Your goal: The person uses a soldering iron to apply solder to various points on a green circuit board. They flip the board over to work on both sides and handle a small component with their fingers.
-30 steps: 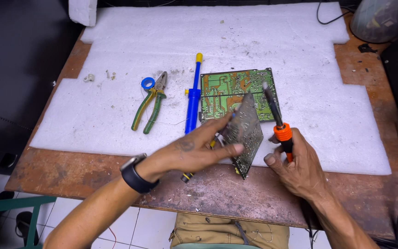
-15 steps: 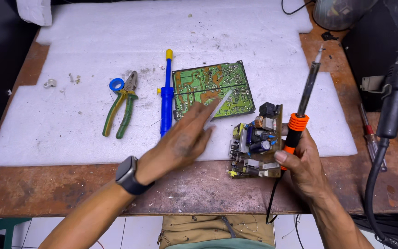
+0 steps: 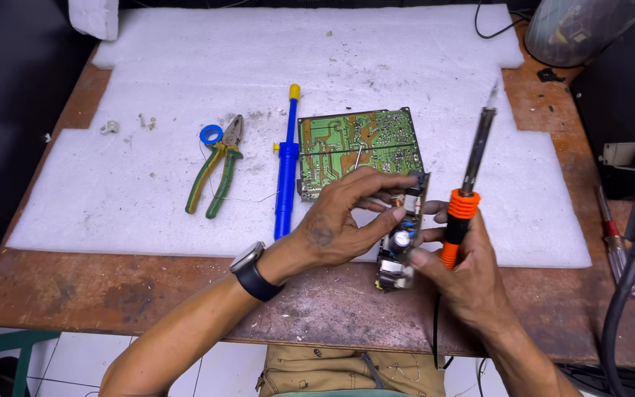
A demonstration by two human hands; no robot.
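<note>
The left hand [image 3: 336, 228] is pinching a small circuit board [image 3: 400, 239], tilted on edge near the front of the tabletop [image 3: 134, 294]; its grip is pressed on the board's top. The right hand [image 3: 464, 276] is clasping a soldering iron [image 3: 468, 184], tip pointing away. Steadying the board's lower edge on the tabletop would be advisable. Farther off, a green board [image 3: 358, 143], blue pump [image 3: 286, 165] and pliers [image 3: 218, 176] are lying on white foam [image 3: 259, 59]. No containers are showing.
</note>
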